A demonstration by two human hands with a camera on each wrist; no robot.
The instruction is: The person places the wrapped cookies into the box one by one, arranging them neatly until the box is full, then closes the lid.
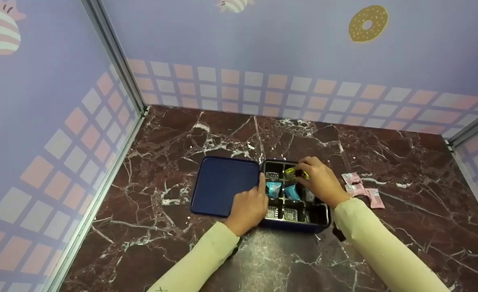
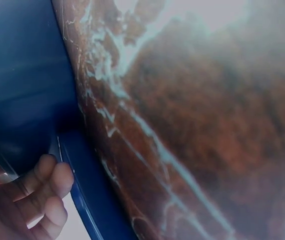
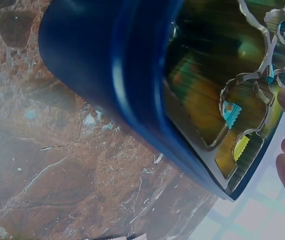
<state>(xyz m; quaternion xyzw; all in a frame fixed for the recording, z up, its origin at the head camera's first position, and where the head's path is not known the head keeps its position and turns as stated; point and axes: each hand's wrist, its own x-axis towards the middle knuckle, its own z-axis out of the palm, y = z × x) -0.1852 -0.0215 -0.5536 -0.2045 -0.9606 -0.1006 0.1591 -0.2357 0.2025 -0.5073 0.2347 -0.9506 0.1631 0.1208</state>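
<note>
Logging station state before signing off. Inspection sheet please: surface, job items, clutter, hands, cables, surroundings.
Surface: dark marbled tabletop, pale veins, some glare at the near side.
Job items: compartmented blue box; lid open to its left; blue packets in the middle row; three pink packets on the tabletop, right of the box.
Clutter: nothing seen.
Hands: left hand has its index finger at the box's left edge; right hand pinches a yellow packet in the back row.
Cables: nothing seen.
Surroundings: purple printed panels, metal corner posts.
</note>
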